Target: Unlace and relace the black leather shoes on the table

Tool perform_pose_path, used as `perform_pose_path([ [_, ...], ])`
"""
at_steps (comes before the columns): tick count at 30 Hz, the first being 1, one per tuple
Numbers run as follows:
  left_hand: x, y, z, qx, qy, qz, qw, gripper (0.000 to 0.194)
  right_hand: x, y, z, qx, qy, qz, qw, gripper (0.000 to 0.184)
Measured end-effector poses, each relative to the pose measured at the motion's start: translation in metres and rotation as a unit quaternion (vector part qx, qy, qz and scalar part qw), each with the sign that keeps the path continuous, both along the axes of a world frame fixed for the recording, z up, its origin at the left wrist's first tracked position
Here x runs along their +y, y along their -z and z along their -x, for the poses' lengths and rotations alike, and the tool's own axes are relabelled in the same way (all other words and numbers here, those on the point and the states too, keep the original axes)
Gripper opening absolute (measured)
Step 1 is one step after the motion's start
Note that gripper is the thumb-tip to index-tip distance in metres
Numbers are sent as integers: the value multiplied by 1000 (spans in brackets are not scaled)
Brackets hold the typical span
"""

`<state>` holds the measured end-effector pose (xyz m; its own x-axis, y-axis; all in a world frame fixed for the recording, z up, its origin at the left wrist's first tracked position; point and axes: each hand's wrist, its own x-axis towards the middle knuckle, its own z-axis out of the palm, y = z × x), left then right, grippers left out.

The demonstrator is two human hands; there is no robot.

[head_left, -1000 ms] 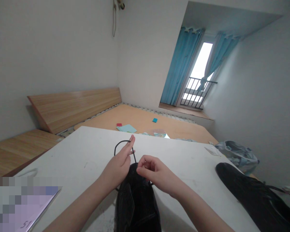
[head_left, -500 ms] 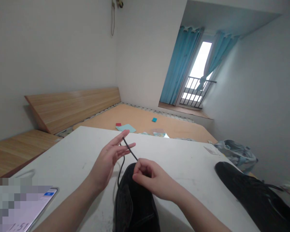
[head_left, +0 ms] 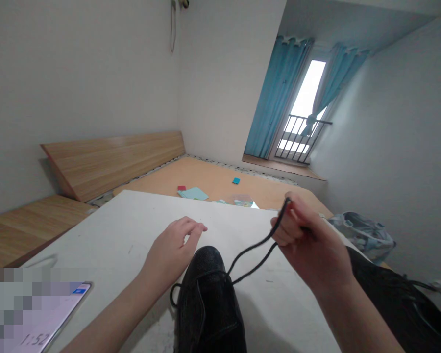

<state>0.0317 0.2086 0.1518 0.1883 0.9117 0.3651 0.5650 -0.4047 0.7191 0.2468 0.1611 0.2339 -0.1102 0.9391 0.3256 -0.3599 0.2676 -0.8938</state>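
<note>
Black shoes (head_left: 209,304) (head_left: 393,299), two; hands (head_left: 171,252) (head_left: 314,240), two

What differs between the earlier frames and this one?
The right hand has swung out rightward and away from the near shoe, gripping the black lace, now drawn to that side. The left hand has let the lace go. Both shoes stayed put.
</note>
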Motion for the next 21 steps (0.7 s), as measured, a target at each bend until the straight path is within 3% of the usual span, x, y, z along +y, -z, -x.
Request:
perform_pose_path([
  [2,-3,-5,0,-60,76,-13,995,41,2,12,11,-149,5,14,989,25],
  [4,-7,-9,-1,-102,143,14,984,37,3,26,23,-291,0,33,956,21],
  [6,-12,-11,-3,-100,173,28,979,30,5,37,33,-368,8,37,929,17],
  [8,-15,-11,-4,-80,175,22,981,23,7,45,39,-388,25,31,921,15],
  [12,-16,-10,-4,-71,158,23,985,17,12,48,38,-329,-6,64,942,23],
  [17,-14,-4,-8,-137,119,76,981,16,14,46,34,-144,-84,175,970,33],
  [21,-15,-1,-12,-129,97,25,987,18,14,51,37,-12,-101,219,970,36],
])
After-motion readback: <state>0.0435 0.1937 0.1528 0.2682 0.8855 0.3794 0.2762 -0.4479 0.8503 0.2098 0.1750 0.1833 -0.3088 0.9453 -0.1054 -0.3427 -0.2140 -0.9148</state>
